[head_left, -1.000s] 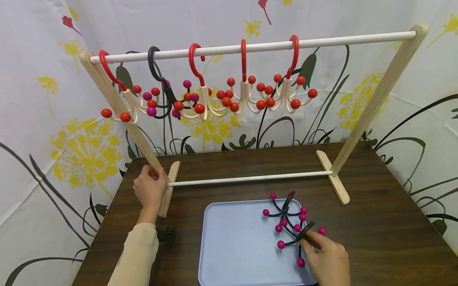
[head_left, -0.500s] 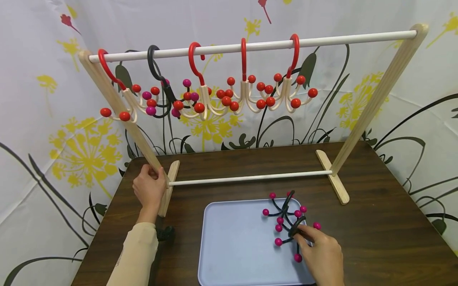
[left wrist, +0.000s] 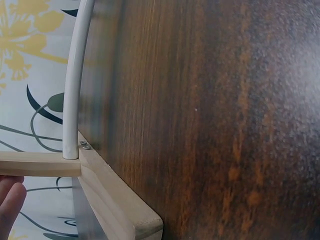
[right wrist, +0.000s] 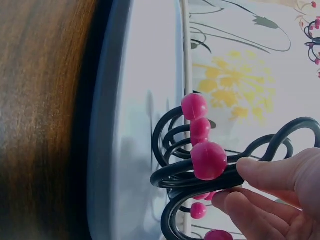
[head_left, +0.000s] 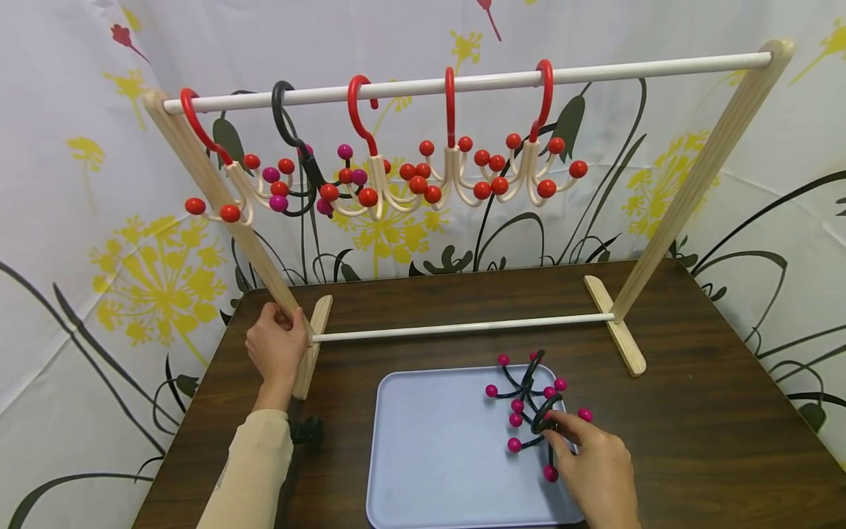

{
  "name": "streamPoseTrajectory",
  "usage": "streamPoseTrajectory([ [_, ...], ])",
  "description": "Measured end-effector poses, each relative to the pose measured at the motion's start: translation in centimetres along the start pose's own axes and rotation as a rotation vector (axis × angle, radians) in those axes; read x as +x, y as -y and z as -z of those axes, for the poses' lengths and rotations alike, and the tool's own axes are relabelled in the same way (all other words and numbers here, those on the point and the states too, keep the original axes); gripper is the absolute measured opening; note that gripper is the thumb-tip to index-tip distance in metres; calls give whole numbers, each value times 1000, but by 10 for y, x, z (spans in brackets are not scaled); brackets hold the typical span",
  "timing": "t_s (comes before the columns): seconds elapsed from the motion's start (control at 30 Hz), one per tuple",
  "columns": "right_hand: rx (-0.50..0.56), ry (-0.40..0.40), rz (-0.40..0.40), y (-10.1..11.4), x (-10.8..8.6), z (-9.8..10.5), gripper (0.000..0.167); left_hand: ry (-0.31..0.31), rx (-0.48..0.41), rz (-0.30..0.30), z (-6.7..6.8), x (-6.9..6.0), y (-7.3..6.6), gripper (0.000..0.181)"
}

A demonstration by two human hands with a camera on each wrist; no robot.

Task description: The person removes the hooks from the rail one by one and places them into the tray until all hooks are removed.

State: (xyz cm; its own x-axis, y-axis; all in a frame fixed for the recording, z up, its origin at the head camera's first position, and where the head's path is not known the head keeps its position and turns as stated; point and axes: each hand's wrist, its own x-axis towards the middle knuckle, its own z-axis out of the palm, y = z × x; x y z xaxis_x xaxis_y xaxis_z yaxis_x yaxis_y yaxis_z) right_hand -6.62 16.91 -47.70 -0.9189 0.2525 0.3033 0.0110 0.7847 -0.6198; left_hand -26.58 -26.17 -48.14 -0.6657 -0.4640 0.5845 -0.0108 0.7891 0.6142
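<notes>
At the left of the head view, my left hand [head_left: 279,349] grips the wooden rack's left post [head_left: 261,257] just above its foot. In the left wrist view, fingertips [left wrist: 12,202] show beside that post. My right hand [head_left: 598,463] pinches the stem of a black multi-arm hook hanger [right wrist: 230,176] with pink ball tips, between thumb and fingers, over the tray's right side. A second black hook hanger [head_left: 526,383] with pink balls lies just behind it on the pale blue tray [head_left: 436,441]. Their arms overlap in the head view, so whether they touch, I cannot tell.
Red-hooked hangers [head_left: 451,110] and one black-hooked hanger [head_left: 280,110] hang from the rack's white top rod [head_left: 634,72]. A lower white rod [head_left: 463,328] joins the feet behind the tray. A dark object [head_left: 307,431] lies beside the left sleeve. Patterned cloth hangs behind the table [head_left: 700,441].
My right hand has shifted slightly left with the black hanger, and its hook has turned a little. The left hand stays on the post.
</notes>
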Motion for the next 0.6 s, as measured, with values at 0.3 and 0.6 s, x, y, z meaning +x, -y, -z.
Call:
streamPoseTrajectory([
  [0.3,-3,7,-30,3,-1,13,30,0,3,-7,-1,1,2,23],
  [0.6,64,73,-30,4,2,41,33,-3,-2,-14,-1,-1,2,23],
])
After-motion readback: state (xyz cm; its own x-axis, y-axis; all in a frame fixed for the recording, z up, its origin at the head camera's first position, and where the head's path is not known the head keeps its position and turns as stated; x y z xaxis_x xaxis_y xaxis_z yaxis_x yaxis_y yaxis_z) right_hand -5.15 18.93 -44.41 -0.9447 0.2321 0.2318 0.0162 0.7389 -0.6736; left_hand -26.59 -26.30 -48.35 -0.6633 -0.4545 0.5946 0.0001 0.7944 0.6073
